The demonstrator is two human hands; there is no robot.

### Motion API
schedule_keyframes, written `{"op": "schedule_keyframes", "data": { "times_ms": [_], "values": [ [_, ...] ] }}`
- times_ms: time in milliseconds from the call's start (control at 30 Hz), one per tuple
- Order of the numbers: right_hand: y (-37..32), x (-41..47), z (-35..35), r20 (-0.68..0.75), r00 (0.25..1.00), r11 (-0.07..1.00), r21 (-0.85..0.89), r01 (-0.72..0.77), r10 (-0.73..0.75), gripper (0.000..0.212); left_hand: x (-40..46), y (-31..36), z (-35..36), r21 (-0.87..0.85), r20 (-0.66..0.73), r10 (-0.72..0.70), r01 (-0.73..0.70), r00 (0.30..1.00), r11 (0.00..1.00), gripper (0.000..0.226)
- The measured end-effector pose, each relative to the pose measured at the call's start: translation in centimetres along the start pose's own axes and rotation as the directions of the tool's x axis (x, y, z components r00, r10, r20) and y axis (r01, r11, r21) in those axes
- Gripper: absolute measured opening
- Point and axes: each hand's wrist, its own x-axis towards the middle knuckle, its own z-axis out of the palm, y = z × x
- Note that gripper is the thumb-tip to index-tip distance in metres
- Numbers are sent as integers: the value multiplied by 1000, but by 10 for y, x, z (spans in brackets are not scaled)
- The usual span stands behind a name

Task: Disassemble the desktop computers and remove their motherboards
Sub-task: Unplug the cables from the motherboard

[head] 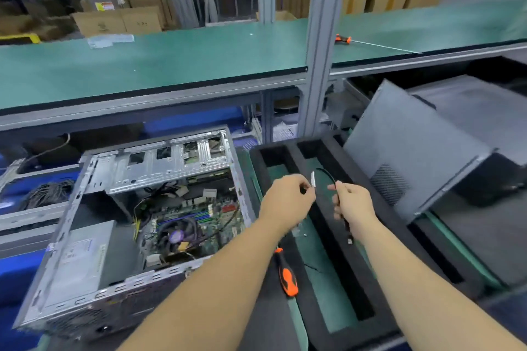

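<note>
The fingers point(305, 188) of the left hand point(288, 202) pinch a small pale connector point(313, 179) at one end of a thin black cable point(328, 174). The fingers of the right hand point(353, 202) are curled around the same cable further along, and its other end hangs down past the right wrist to a small plug point(349, 241). Both hands hover above a black foam tray point(328, 236) on the counter.

The open desktop computer point(137, 222) lies on its side to the left of both hands, near the counter's left edge. Its motherboard point(185, 234) is still seated inside, with wires crossing it. The case's long axis runs from the near edge away toward the shelf behind. The left hand is the nearer one to it.

An orange-handled screwdriver point(286, 273) lies under the left forearm, between case and tray. A closed grey computer case point(413, 157) leans at the right.
</note>
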Motion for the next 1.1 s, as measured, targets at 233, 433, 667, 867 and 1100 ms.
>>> {"op": "schedule_keyframes", "data": {
  "times_ms": [233,433,667,867,1100],
  "values": [
    [90,33,-97,-91,981,981,-78,-180,173,21,15,26,131,93,201,-69,51,977,994,20],
    [108,56,-121,-78,968,955,-162,-249,239,40,27,25,142,300,185,-90,31,979,954,31],
    [35,66,-45,55,990,956,-271,-109,129,58,42,10,56,333,-46,-11,25,999,943,26],
    [-43,15,87,382,859,865,-231,445,-340,20,12,-32,-37,409,-180,83,-2,980,913,22],
    [-81,-50,202,643,640,728,-182,661,-421,31,-49,-147,-146,518,-201,-118,208,973,830,15]
  ]
}}
